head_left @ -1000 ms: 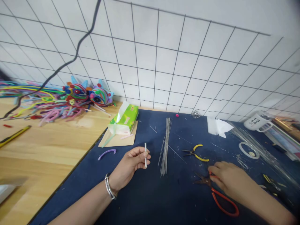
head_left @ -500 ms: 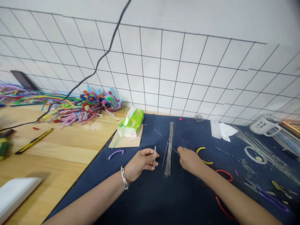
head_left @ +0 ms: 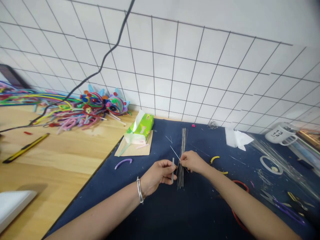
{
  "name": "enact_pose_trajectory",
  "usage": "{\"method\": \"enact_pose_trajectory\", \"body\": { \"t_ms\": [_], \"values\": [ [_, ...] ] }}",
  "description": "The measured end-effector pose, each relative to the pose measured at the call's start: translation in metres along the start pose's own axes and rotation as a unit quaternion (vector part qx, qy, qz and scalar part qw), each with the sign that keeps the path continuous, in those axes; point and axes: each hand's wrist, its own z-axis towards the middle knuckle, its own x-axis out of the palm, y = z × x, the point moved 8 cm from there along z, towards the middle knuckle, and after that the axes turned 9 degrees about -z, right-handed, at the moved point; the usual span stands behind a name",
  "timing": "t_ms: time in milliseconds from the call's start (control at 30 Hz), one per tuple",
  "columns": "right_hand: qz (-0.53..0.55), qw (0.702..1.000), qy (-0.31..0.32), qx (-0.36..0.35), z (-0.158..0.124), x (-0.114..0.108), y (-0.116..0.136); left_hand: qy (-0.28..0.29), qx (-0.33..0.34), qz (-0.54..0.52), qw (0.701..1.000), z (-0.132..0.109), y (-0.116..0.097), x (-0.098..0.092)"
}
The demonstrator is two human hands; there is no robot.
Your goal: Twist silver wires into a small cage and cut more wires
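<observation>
My left hand (head_left: 160, 175) is closed on a short, translucent whitish stick (head_left: 173, 170), held upright between thumb and fingers; it looks like a glue stick, though its kind is not certain. My right hand (head_left: 193, 161) pinches a thin metal wire (head_left: 175, 152), whose free end slants up and to the left. Under and beside the right fingers lies a bundle of straight thin wires (head_left: 184, 138) on the dark blue mat (head_left: 155, 213). Part of the bundle is hidden by that hand.
Yellow-handled pliers (head_left: 215, 159), red-handled pliers (head_left: 236, 218) and purple scissors (head_left: 285, 208) lie right. Farther right are a tape ring (head_left: 271, 165), more wires (head_left: 285, 161) and a mug (head_left: 281, 134). A green tissue pack (head_left: 143, 128), utility knife (head_left: 26, 147) and pipe cleaners (head_left: 70, 116) are left.
My right hand has moved left over the wire bundle, and its wire now points up-left. My left hand has shifted slightly right with the stick. The camera view has tilted a little.
</observation>
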Motion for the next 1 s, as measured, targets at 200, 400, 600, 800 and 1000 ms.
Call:
{"method": "enact_pose_trajectory", "body": {
  "t_ms": [200, 400, 600, 800, 1000],
  "values": [
    [-0.076, 0.995, -0.062, 0.014, 0.001, -0.006, 0.008, 0.011, -0.012, -0.002, 1.0, -0.002, 0.004, 0.006],
    [-0.082, 0.995, -0.062, -0.009, -0.004, 0.001, 0.018, -0.015, -0.006, 0.001, 1.0, -0.004, 0.003, 0.0],
    [-0.055, 0.993, -0.103, 0.005, 0.0, -0.012, 0.006, -0.053, 0.04, -0.015, 0.998, -0.003, -0.004, -0.011],
    [-0.057, 0.993, -0.101, 0.011, 0.01, -0.008, 0.007, -0.041, 0.056, -0.017, 0.997, -0.001, -0.008, -0.011],
    [-0.095, 0.993, -0.073, 0.02, 0.011, -0.005, 0.015, -0.035, 0.044, -0.016, 0.998, -0.001, -0.008, -0.01]
  ]
}}
